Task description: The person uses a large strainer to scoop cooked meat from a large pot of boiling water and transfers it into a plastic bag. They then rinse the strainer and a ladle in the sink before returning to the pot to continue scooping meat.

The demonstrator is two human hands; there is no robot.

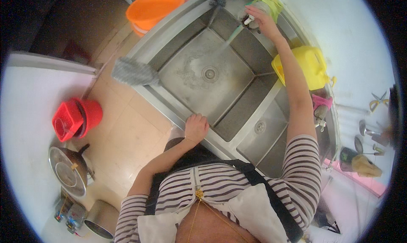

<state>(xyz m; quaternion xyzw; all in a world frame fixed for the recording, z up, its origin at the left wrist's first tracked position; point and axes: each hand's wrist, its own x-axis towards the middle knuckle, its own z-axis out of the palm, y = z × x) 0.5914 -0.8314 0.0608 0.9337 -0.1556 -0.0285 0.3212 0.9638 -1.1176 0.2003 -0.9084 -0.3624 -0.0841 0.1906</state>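
At the back wall of a stainless steel double sink (140, 50), my right hand (261, 22) is on the white handle of a tap (249, 19), fingers bent over it. A pale green spout or short hose (236, 33) slants from the tap, and water runs from it into the large basin. The wet basin floor surrounds a round drain strainer (210, 73). My left hand (196, 127) grips the sink's front rim with curled fingers. To its left, a grey cloth (135, 72) hangs over the rim. A dark scouring pad (217, 0) sits at the far corner.
A yellow plastic jug (308, 66) stands beside my right forearm. Yellow-green rubber gloves (272, 4) lie behind the tap. Beyond the sink is an orange basin (155, 7). Red buckets (92, 115), a wok (68, 171) and a metal pot (101, 217) are left. Scissors (379, 102) hang at right.
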